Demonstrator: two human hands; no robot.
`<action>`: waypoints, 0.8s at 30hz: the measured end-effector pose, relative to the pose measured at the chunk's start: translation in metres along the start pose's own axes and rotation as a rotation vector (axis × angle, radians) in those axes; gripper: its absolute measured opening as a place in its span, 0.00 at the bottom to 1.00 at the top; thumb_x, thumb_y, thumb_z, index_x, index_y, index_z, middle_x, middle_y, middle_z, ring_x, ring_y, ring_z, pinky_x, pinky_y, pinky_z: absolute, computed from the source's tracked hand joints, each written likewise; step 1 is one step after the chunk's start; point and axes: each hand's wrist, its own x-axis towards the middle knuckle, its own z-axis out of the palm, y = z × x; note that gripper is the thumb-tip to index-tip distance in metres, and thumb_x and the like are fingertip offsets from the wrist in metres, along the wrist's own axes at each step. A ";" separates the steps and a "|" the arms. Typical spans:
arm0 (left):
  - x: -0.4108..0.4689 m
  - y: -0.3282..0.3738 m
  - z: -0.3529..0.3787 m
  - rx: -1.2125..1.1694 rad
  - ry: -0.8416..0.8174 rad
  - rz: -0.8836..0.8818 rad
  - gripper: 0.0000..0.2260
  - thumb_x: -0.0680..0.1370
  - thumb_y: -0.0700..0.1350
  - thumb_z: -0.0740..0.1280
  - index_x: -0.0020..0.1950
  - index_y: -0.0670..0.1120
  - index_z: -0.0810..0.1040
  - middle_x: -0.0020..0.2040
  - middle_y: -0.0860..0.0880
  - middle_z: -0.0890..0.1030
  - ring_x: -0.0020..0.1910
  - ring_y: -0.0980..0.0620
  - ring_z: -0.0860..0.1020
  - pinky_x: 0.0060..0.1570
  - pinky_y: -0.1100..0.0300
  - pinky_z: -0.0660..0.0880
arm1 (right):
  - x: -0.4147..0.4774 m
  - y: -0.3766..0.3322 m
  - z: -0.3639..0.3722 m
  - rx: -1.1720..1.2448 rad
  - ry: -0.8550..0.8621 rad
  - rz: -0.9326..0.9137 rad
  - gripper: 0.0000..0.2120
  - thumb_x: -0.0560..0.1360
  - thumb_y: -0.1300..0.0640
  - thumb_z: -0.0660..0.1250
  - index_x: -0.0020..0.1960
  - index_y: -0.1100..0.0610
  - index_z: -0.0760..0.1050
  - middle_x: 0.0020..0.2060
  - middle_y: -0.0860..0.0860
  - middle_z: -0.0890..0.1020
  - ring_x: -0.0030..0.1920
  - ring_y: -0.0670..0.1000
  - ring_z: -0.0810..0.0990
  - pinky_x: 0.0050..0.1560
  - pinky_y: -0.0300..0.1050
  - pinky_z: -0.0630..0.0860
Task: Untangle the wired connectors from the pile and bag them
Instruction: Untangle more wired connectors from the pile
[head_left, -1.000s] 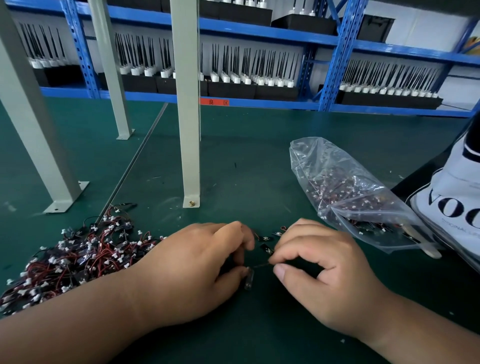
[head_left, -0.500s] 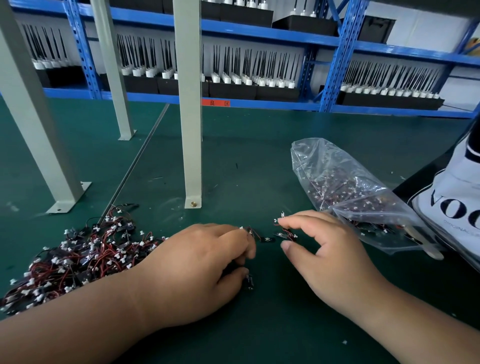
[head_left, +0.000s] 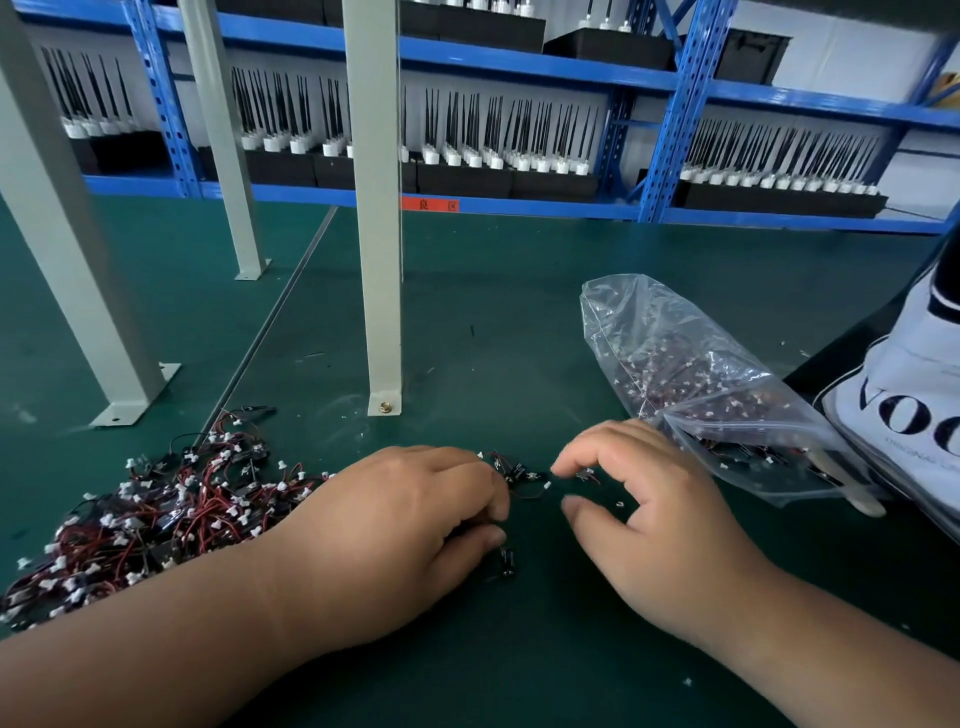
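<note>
Left hand (head_left: 405, 525): lying palm-down on the mat with its fingers curling tightly toward the thumb and pinching dark wiring at the near end of the loose connectors (head_left: 522, 477); most of what it is pinching is hiding under the fingers.
Right hand (head_left: 660, 519): hovering low with index finger and thumb standing apart in a wide, curved C, gripping nothing; the index fingertip is reaching just beside one small white-tipped piece.
Loose connectors: lying between the two hands as a thin tangle of red and black wire with tiny white plugs.
Black cylindrical part (head_left: 508, 564): sitting on the mat just beside the left thumb tip, small, glossy and stubby.
Pile (head_left: 156, 514): sprawling on the left of the mat, touching the left forearm; a dense knot of red and black wires dotted with white plastic plugs.
Plastic bag (head_left: 675, 364): lying on its side right of the right hand, clear and crinkled, holding many bagged connectors; its mouth is facing the near right.
Mat (head_left: 519, 338): covering the table in matte dark green.
Posts (head_left: 374, 208): standing upright, pale grey, with foot plates resting on the mat.
Shelving (head_left: 675, 104): running along the back in blue steel, carrying black trays of thin black antennas (head_left: 519, 135) on white bases.
White tote (head_left: 914, 405): sitting at the far right, showing black letters.
</note>
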 end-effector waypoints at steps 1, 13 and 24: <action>0.000 0.000 0.000 0.004 -0.002 0.000 0.03 0.77 0.52 0.65 0.48 0.55 0.73 0.43 0.59 0.76 0.41 0.57 0.75 0.41 0.63 0.72 | 0.000 -0.002 -0.001 0.008 -0.024 -0.058 0.09 0.67 0.64 0.71 0.44 0.53 0.79 0.41 0.41 0.78 0.47 0.46 0.77 0.49 0.41 0.73; 0.001 0.002 -0.001 0.008 -0.002 -0.054 0.04 0.76 0.52 0.66 0.49 0.55 0.75 0.42 0.59 0.77 0.41 0.57 0.75 0.40 0.62 0.72 | -0.006 -0.014 -0.002 -0.011 -0.284 -0.281 0.11 0.72 0.48 0.73 0.51 0.49 0.78 0.46 0.41 0.80 0.50 0.46 0.77 0.59 0.51 0.70; 0.002 0.006 -0.004 -0.040 0.042 -0.061 0.06 0.75 0.41 0.70 0.49 0.51 0.77 0.43 0.58 0.77 0.40 0.56 0.75 0.39 0.59 0.74 | -0.006 -0.011 0.000 -0.114 -0.282 -0.296 0.03 0.73 0.55 0.72 0.40 0.49 0.79 0.38 0.41 0.78 0.44 0.46 0.76 0.53 0.51 0.73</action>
